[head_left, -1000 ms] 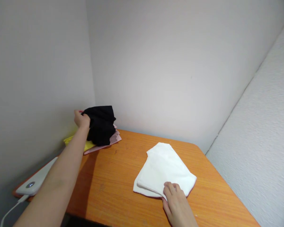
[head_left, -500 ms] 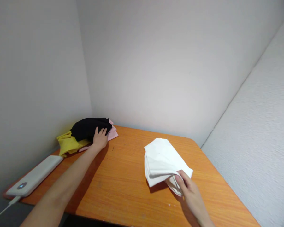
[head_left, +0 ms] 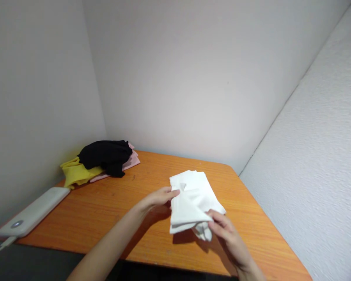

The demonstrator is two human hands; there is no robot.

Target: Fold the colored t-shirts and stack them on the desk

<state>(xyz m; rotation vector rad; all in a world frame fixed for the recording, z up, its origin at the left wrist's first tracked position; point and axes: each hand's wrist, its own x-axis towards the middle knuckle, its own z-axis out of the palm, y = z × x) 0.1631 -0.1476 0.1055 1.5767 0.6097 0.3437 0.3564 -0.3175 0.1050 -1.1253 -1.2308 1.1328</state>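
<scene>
White cloth [head_left: 190, 197] lifted off the table [head_left: 134, 218]: right hand [head_left: 226, 234] pinches its near edge, left hand [head_left: 160, 197] grips the side; next, straighten it.

No text, label, brand or number can be read anywhere.

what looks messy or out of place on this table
The pile in the far left corner: a black cloth lies crumpled over a yellow cloth and a pink cloth, none folded flat. The white cloth, gripped by the left hand and right hand, is rumpled at its near edge.
</scene>
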